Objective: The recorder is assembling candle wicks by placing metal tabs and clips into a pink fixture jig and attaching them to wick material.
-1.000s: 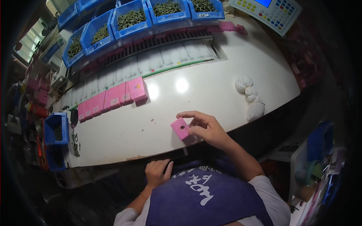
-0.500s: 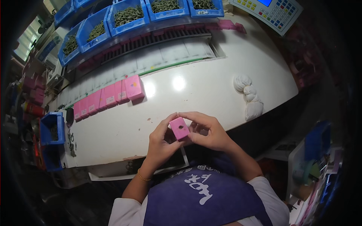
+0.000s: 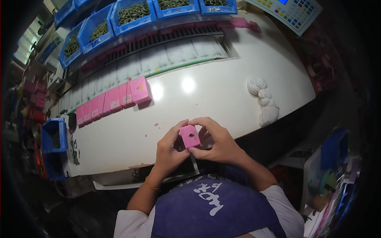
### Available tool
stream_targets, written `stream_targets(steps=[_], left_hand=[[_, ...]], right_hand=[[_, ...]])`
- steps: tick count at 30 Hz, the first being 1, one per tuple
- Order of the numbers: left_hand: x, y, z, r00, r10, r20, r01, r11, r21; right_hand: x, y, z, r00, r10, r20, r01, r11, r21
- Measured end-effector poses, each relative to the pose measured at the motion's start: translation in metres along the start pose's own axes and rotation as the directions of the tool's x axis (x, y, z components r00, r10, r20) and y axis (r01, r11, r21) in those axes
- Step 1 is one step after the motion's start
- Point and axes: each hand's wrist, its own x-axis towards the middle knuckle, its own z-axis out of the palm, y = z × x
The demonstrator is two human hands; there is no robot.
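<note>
Between my two hands, over the table's near edge, is a small pink block (image 3: pixel 190 141) with a dark hole in its face. My left hand (image 3: pixel 170 144) grips it from the left, thumb at its lower edge and fingertips at the top. My right hand (image 3: pixel 216 141) closes on it from the right in the same way, thumb tip at the bottom. The back of the block is hidden. Beyond and to the left, a row of pink blocks (image 3: pixel 114 99) stands on the white table (image 3: pixel 206 95); the rightmost one is larger to the eye and bears coloured dots.
Blue bins (image 3: pixel 133 18) of greenish twisted pieces line the far side, behind a dark slatted rack (image 3: pixel 166 39). A knotted white cloth (image 3: pixel 262 97) lies at right. A keypad device (image 3: pixel 295 14) stands far right. An open drawer (image 3: pixel 119 183) juts below the table edge.
My right thumb has slid down and left to the block's lower edge, and the block is turned slightly upright. My left hand has stayed almost in place.
</note>
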Motion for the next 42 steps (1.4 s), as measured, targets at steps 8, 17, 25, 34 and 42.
stream_targets(steps=[8, 17, 25, 34, 42], left_hand=[[0.0, 0.004, 0.0, 0.998, -0.063, 0.023, 0.065, 0.994, -0.087], [0.002, 0.008, 0.002, 0.999, -0.052, 0.01, 0.052, 0.995, -0.086], [0.002, 0.006, 0.002, 1.0, -0.031, 0.004, 0.031, 0.996, -0.082], [0.001, 0.0, 0.003, 0.999, 0.036, -0.01, -0.037, 0.997, -0.071], [0.001, 0.001, 0.003, 1.0, 0.011, -0.007, -0.011, 0.999, -0.041]], right_hand=[[0.002, 0.01, -0.007, 0.999, 0.011, 0.05, -0.022, 0.97, 0.24], [0.019, 0.003, -0.009, 0.94, 0.322, 0.115, -0.342, 0.885, 0.316], [0.019, 0.008, -0.008, 0.931, 0.336, 0.145, -0.366, 0.856, 0.365], [0.001, 0.018, -0.011, 0.987, 0.151, 0.057, -0.155, 0.784, 0.601], [0.012, 0.005, -0.004, 0.993, 0.119, 0.003, -0.113, 0.939, 0.325]])
